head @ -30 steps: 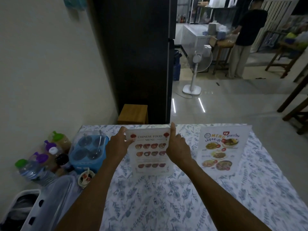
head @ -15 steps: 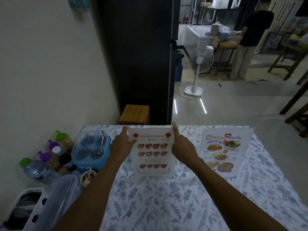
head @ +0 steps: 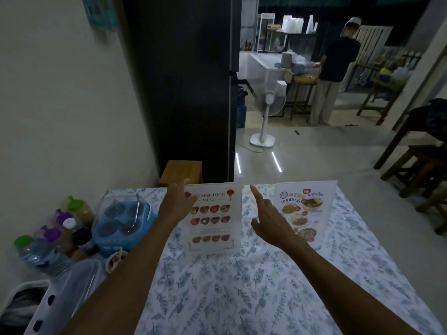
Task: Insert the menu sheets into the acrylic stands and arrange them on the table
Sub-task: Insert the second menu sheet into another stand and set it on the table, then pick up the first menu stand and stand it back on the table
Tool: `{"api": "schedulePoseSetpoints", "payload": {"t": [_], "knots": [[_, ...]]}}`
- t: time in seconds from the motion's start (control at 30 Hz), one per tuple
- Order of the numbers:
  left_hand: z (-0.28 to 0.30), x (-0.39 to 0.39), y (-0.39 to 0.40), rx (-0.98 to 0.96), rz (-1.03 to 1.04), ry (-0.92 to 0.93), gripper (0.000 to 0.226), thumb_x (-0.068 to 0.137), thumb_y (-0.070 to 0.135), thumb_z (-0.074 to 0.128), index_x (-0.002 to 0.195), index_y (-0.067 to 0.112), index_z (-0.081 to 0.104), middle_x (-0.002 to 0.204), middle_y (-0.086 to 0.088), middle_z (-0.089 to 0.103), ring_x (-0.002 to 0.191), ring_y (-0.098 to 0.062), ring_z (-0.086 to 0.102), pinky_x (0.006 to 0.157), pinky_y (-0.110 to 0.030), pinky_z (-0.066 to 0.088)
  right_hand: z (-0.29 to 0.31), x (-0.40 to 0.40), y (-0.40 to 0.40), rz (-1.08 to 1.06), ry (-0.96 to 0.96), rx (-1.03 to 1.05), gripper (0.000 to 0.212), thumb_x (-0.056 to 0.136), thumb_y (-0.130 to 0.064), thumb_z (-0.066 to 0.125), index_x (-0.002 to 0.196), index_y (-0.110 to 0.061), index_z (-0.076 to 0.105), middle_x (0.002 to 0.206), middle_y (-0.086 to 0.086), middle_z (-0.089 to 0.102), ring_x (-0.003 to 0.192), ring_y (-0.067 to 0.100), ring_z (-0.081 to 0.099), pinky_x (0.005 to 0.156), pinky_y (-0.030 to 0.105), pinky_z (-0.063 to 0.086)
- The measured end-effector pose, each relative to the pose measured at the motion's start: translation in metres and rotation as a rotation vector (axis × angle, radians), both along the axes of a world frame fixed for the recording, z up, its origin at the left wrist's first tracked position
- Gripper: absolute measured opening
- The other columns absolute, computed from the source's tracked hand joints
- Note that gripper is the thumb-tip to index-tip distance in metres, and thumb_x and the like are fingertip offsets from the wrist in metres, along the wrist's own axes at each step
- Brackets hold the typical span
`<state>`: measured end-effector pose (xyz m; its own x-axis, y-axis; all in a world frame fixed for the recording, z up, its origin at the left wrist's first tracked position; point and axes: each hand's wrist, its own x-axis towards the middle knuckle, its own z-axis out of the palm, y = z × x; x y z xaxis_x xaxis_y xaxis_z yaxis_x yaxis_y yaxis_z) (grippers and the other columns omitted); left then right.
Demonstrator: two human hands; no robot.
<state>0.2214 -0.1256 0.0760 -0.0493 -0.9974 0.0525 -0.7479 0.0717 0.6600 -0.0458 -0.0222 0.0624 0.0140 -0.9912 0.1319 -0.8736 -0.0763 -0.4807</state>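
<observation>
Half a second before, you held the Chinese food menu stand (head: 214, 220) by its two upper edges; at this moment both hands had let it go. Your left hand (head: 177, 205) hung in front of its left edge with the fingers apart, maybe brushing it, and your right hand (head: 271, 222) was clear of its right side, fingers spread and holding nothing. The stand stood upright on the bench (head: 242, 286) by itself, beside the second menu stand (head: 305, 212). I judged that both stands were filled and placed, so the task looked nearly finished.
</observation>
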Motion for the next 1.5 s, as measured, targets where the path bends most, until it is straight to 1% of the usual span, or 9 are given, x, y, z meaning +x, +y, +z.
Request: {"api": "schedulePoseSetpoints", "payload": {"t": [0.17,0.27,0.37,0.53,0.7,0.9,1.03,1.3,1.5], "knots": [[0.002,-0.019,0.026,-0.094,0.127,0.014,0.061,0.091,0.046,0.063,0.143,0.023,0.042,0.153,-0.014,0.031,0.130,-0.035,0.046,0.097,-0.051,0.048,-0.002,-0.021,0.023,-0.019,-0.005,-0.059,0.102,0.091,-0.018,0.064,0.152,-0.043,-0.014,0.115,0.016,0.056,0.076,0.020,0.058,0.067,0.038,0.059],[0.007,-0.034,0.048,-0.211,0.153,-0.012,0.056,0.093,0.047,0.059,0.140,0.019,0.043,0.152,-0.010,0.032,0.130,-0.033,0.043,0.091,-0.049,0.048,-0.005,-0.041,0.041,-0.029,-0.001,-0.106,0.101,0.091,-0.018,0.066,0.156,-0.035,-0.009,0.140,0.020,0.048,0.102,0.027,0.061,0.076,0.033,0.056],[0.007,-0.057,0.067,-0.344,0.061,0.034,0.046,0.096,0.043,0.058,0.132,0.017,0.049,0.145,-0.004,0.041,0.117,-0.025,0.054,0.080,-0.035,0.048,-0.009,-0.066,0.058,-0.053,-0.016,-0.094,0.101,0.091,-0.018,0.064,0.154,-0.042,-0.011,0.161,0.011,0.027,0.134,0.032,0.047,0.091,0.051,0.056],[-0.007,-0.105,0.087,-0.418,-0.137,0.033,0.033,0.094,0.035,0.063,0.120,0.015,0.057,0.125,-0.004,0.053,0.098,-0.023,0.063,0.072,-0.033,0.054,-0.013,-0.108,0.074,-0.129,-0.042,-0.038,0.095,0.093,-0.020,0.060,0.153,-0.045,-0.010,0.143,0.018,0.046,0.103,0.030,0.061,0.076,0.047,0.060],[-0.024,-0.144,0.092,-0.391,-0.230,0.033,0.029,0.094,0.038,0.062,0.117,0.022,0.057,0.123,0.004,0.052,0.094,-0.015,0.062,0.065,-0.035,0.058,-0.018,-0.140,0.081,-0.130,-0.022,-0.045,0.086,0.096,-0.032,0.057,0.151,-0.047,-0.008,0.144,0.011,0.048,0.116,0.027,0.055,0.075,0.041,0.060],[-0.035,-0.190,0.077,-0.345,-0.230,0.012,0.031,0.094,0.039,0.061,0.120,0.023,0.055,0.120,0.006,0.052,0.094,-0.014,0.063,0.066,-0.035,0.057,-0.028,-0.184,0.069,-0.188,-0.038,-0.028,0.091,0.094,-0.028,0.061,0.153,-0.045,-0.006,0.133,0.015,0.053,0.102,0.026,0.063,0.069,0.039,0.060],[-0.049,-0.220,0.065,-0.211,-0.186,0.000,0.046,0.093,0.043,0.060,0.132,0.023,0.045,0.131,0.002,0.050,0.105,-0.018,0.062,0.076,-0.040,0.057,-0.043,-0.218,0.058,-0.250,-0.008,-0.024,0.084,0.094,-0.033,0.060,0.154,-0.039,0.002,0.133,0.009,0.056,0.091,0.019,0.066,0.063,0.033,0.059],[-0.076,-0.256,0.040,0.024,-0.084,-0.032,0.079,0.087,0.054,0.064,0.148,0.026,0.024,0.148,0.000,0.042,0.123,-0.022,0.057,0.090,-0.045,0.054,-0.071,-0.275,0.014,-0.326,-0.073,0.063,0.083,0.089,-0.048,0.064,0.154,-0.034,0.014,0.134,0.001,0.059,0.101,0.016,0.067,0.074,0.036,0.059],[-0.079,-0.271,0.038,0.104,-0.084,-0.002,0.056,0.085,0.054,0.067,0.129,0.027,0.044,0.120,0.005,0.062,0.105,-0.014,0.064,0.076,-0.031,0.053,-0.098,-0.283,-0.016,-0.243,-0.082,0.151,0.053,0.088,-0.059,0.058,0.130,-0.029,0.049,0.118,-0.003,0.068,0.088,0.013,0.069,0.066,0.030,0.055]]}}
